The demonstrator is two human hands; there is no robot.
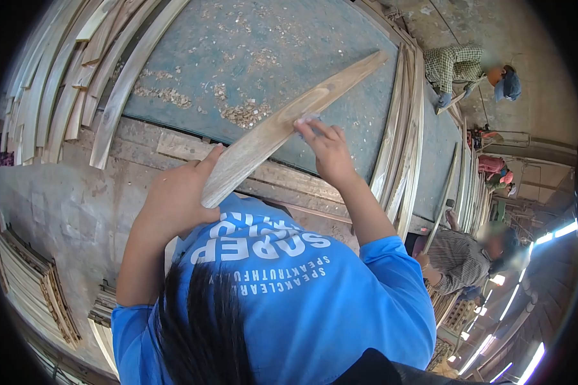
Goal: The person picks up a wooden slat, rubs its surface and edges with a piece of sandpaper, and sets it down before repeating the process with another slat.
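A long wooden plank [276, 125] reaches from close to my blue shirt out over the worktable, its far end resting toward the stacked strips. My left hand [180, 192] is closed around the near end of it, thumb on one side and fingers on the other. Partway along the plank, my right hand [331, 151] presses its bent fingertips against the wood's edge. A small pale scrap [310, 119] shows at those fingertips; I cannot make out what it is. Under the plank lies the blue-green tabletop [327, 70], with a heap of wood chips [244, 114] beside it.
Many loose wooden strips [64, 83] lie at the table's left. More strips [401, 128] run along its right side. A co-worker in a checked shirt [453, 64] bends over at upper right; another in a striped shirt [459, 256] works at right. Stacked wood [38, 289] sits lower left.
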